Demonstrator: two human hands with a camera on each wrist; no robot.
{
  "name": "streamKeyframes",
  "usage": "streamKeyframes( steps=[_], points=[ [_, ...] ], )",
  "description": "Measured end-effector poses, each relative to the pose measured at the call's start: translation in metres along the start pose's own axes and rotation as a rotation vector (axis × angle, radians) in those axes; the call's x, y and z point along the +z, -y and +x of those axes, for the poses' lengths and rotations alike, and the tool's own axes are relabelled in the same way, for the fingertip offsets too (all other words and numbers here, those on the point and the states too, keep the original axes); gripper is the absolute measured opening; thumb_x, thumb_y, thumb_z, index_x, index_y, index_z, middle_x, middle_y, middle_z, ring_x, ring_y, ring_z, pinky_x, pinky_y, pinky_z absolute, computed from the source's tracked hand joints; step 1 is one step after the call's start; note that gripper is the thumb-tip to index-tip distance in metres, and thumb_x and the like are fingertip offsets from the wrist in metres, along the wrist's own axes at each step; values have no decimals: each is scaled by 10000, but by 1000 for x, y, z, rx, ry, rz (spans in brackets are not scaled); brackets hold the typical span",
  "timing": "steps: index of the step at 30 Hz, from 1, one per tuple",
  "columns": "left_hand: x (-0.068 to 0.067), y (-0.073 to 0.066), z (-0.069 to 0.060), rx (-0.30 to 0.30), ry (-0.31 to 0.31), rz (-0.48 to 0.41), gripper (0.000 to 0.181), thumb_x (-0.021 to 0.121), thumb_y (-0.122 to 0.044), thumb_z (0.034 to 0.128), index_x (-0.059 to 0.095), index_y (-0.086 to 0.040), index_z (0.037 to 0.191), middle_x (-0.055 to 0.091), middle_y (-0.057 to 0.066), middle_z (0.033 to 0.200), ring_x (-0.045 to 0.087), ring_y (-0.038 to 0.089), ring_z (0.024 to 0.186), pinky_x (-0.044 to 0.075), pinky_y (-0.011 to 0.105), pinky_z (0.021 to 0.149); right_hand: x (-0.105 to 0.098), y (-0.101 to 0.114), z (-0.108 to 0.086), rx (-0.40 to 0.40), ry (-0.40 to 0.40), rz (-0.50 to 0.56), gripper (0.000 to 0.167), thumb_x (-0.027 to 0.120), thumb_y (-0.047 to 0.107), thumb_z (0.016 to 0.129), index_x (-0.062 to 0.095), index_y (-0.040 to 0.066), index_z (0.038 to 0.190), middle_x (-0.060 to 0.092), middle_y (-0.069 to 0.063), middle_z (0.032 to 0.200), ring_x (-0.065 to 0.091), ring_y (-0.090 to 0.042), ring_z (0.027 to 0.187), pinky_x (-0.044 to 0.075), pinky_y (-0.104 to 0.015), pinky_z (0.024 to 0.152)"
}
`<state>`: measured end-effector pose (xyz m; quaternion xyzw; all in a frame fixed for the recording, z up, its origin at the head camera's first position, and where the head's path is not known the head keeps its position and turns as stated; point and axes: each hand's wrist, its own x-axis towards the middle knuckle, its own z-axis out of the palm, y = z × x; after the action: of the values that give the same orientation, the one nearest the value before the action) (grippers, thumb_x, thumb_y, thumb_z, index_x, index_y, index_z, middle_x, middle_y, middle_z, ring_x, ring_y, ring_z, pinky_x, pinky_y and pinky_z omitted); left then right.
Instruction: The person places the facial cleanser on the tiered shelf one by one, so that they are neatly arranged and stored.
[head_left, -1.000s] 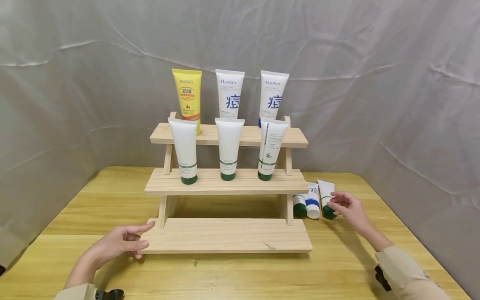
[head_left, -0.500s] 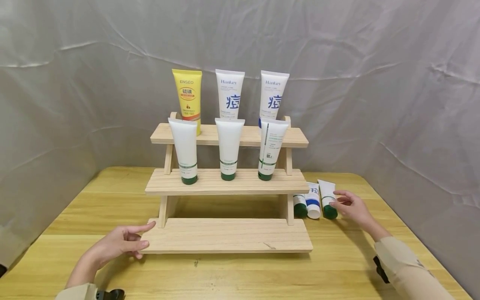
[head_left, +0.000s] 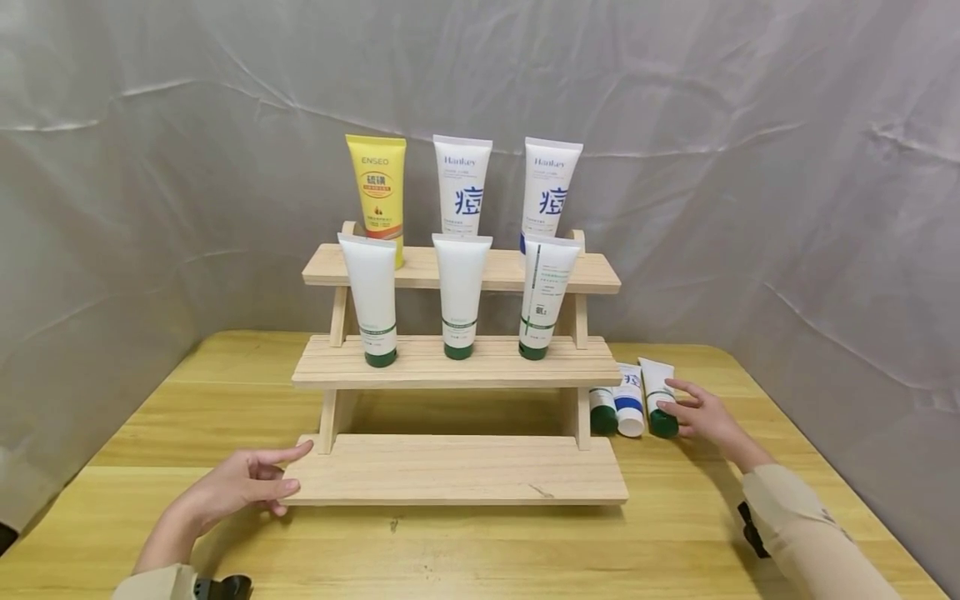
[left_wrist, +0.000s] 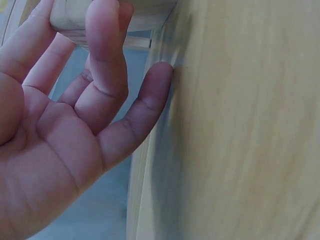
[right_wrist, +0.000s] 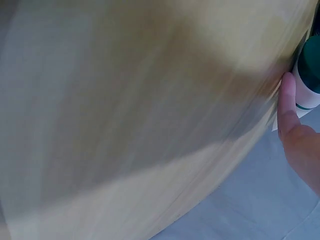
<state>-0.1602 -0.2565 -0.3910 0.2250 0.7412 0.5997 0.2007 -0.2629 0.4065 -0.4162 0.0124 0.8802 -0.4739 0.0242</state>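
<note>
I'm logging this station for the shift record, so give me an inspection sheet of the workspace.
Surface: wooden table, small dark mark near the front.
Job's things: three-tier wooden rack; standing on top, a yellow tube and two blue-lettered tubes; on the middle tier, three green-capped tubes; three lying tubes beside the rack.
Clutter: nothing seen.
Hands: left hand grips the bottom tier's left end; right hand touches the rightmost lying tube, grip unclear.
Cables: nothing seen.
Surroundings: grey creased fabric behind and at both sides; dark patch at far left, unidentifiable.
</note>
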Motion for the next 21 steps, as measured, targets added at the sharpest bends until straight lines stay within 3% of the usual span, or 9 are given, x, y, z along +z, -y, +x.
streamKeyframes(
  steps=[5, 12, 17, 21],
  points=[
    [0, 0, 0, -2, -1, -3, 469, 535, -63, 891, 509, -462, 1136, 536, 27, 692, 598, 167, 623, 490, 300, 609, 2, 10, -3, 40, 52, 9, 1001, 595, 635, 703, 221, 29, 1405, 263, -380, 1310, 491, -371, 1035, 498, -308, 697],
    [1, -1, 0, 12, 2, -6, 478, 532, -58, 892, 513, -469, 1135, 540, 28, 696, 598, 165, 619, 492, 300, 607, 7, 40, -18, 59, 122, 6, 735, 577, 369, 860, 247, -37, 1376, 218, -413, 1302, 510, -246, 958, 493, -291, 703],
    [1, -1, 0, 15, -1, -8, 474, 534, -58, 891, 515, -465, 1133, 536, 30, 697, 597, 164, 616, 495, 302, 609, 8, 38, -16, 77, 98, 28, 659, 577, 299, 870, 289, -23, 1368, 238, -403, 1300, 540, -119, 798, 502, -274, 649],
    [0, 0, 0, 18, -3, -5, 475, 536, -57, 889, 514, -465, 1132, 539, 34, 697, 597, 166, 614, 497, 305, 612, 10, 38, -16, 70, 47, 58, 626, 571, 259, 868, 314, -52, 1346, 279, -394, 1263, 537, -123, 737, 507, -282, 614]
  ],
)
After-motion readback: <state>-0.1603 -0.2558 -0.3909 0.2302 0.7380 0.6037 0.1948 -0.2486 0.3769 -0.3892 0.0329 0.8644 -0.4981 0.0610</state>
